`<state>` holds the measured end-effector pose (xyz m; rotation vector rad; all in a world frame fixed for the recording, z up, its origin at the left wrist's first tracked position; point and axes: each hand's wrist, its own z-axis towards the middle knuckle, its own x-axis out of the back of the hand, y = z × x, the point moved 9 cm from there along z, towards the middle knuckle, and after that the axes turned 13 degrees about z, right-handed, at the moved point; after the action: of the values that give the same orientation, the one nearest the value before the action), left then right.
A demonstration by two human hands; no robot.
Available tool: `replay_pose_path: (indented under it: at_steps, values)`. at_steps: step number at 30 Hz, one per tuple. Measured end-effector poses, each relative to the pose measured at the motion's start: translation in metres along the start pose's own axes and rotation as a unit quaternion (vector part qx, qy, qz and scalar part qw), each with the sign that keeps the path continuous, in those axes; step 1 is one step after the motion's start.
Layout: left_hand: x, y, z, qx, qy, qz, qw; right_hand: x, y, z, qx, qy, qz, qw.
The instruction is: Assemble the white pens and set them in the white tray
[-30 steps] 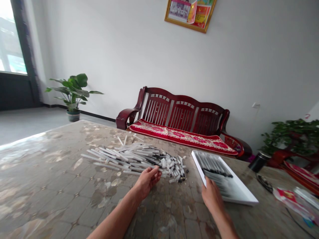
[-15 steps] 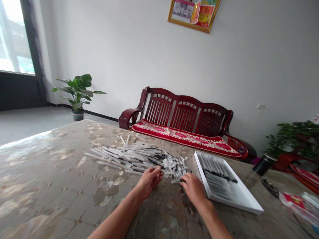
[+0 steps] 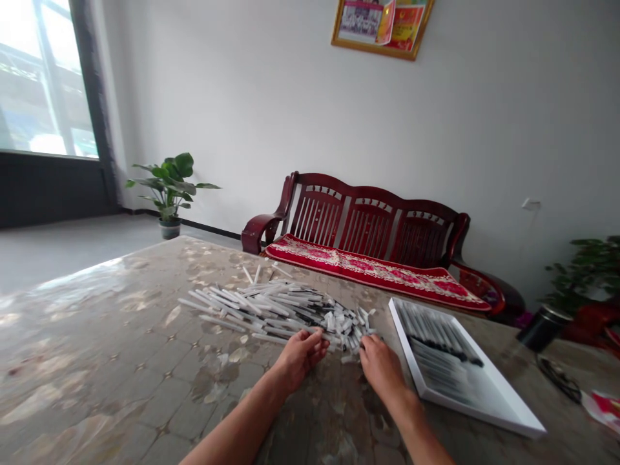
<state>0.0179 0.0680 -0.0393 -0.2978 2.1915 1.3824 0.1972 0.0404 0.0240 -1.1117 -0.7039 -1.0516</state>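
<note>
A heap of pale, see-through pen barrels (image 3: 261, 303), some with dark parts, lies on the patterned tabletop. Short clear pieces resembling pen caps (image 3: 343, 325) are piled at its right end. My left hand (image 3: 303, 356) is closed at the near edge of the heap, thumb against the curled fingers; whatever it pinches is too small to make out. By the right edge of the small pieces, my right hand (image 3: 380, 363) has its fingers bent together and pointing down, their tips partly hidden. Right of it, a shallow white box (image 3: 411, 368) holds rows of pens (image 3: 436, 332) with dark ends.
A black cylindrical cup (image 3: 543, 328) and a dark cable (image 3: 557, 380) lie toward the table's right side, near a red-and-white packet (image 3: 605, 408). Beyond the table (image 3: 121, 336) stands a wooden bench (image 3: 368, 223) with a red cushion. A potted plant (image 3: 169, 187) stands at the far left.
The camera has turned a little, so everything appears shifted to the right. My right hand has moved slightly along the edge of the small pieces. My left hand stays by the heap.
</note>
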Motion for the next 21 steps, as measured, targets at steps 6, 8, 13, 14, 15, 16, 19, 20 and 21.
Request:
replay_pose_path:
  at_steps: [6,8,13,14,15,16,19,20,21]
  values:
    - [-0.001,-0.003,0.001,-0.006,0.002,-0.008,1.000,-0.021,0.004,-0.006,-0.102,0.093,0.461,0.877]
    - [-0.002,-0.003,0.001,-0.012,-0.005,-0.014,1.000,-0.035,-0.006,-0.010,-0.133,0.074,0.560,0.815]
    - [-0.006,-0.003,0.001,-0.023,-0.033,-0.022,0.999,-0.041,-0.024,-0.014,-0.156,0.068,0.630,0.758]
    - [-0.006,-0.002,0.000,-0.024,-0.035,-0.021,0.999,-0.039,-0.025,-0.015,-0.157,0.070,0.630,0.757]
    - [-0.007,-0.003,0.000,-0.024,-0.034,-0.020,0.999,-0.038,-0.024,-0.015,-0.157,0.072,0.628,0.759]
    - [-0.007,-0.003,0.000,-0.024,-0.033,-0.019,0.999,-0.037,-0.024,-0.016,-0.158,0.074,0.626,0.760]
    - [-0.008,-0.003,-0.001,-0.021,-0.031,-0.016,0.999,-0.037,-0.022,-0.017,-0.163,0.077,0.624,0.761]
    - [-0.009,-0.002,-0.001,-0.021,-0.032,-0.015,0.999,-0.038,-0.022,-0.018,-0.165,0.079,0.623,0.761]
    - [-0.009,-0.002,-0.001,-0.022,-0.033,-0.014,0.999,-0.038,-0.022,-0.018,-0.168,0.081,0.620,0.762]
